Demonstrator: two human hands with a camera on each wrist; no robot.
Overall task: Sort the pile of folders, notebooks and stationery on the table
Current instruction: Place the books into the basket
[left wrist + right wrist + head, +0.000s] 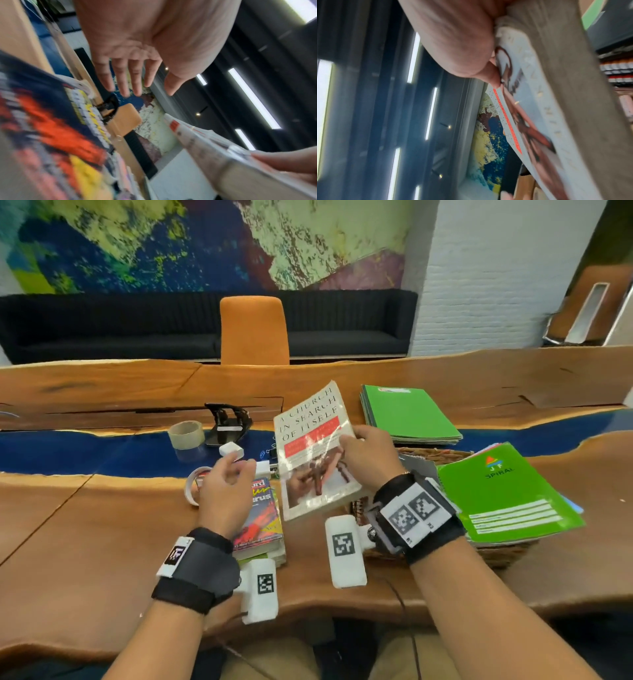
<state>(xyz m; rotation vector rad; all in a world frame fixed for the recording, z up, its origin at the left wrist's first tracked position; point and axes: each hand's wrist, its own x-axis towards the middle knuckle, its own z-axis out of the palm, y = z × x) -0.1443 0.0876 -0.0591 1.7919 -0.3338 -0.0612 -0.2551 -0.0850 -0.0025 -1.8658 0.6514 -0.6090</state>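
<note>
My right hand (366, 453) grips a white paperback with a red band (310, 453) by its right edge and holds it tilted above the table; in the right wrist view the thumb (491, 77) presses on the book's cover (530, 108). My left hand (227, 484) hovers open, fingers straight and holding nothing (130, 79), over a dark thesaurus book (260, 518) that tops a small stack. The held book (214, 152) shows at the lower right of the left wrist view. Green spiral notebooks (507, 494) lie on a wicker basket (507, 556) to the right.
A stack of green folders (411, 414) lies at the back right. A tape roll (186, 434), a black stapler-like tool (227, 419), white erasers (232, 450) and another tape roll (191, 486) sit near the blue resin strip. An orange chair (253, 330) stands behind the table.
</note>
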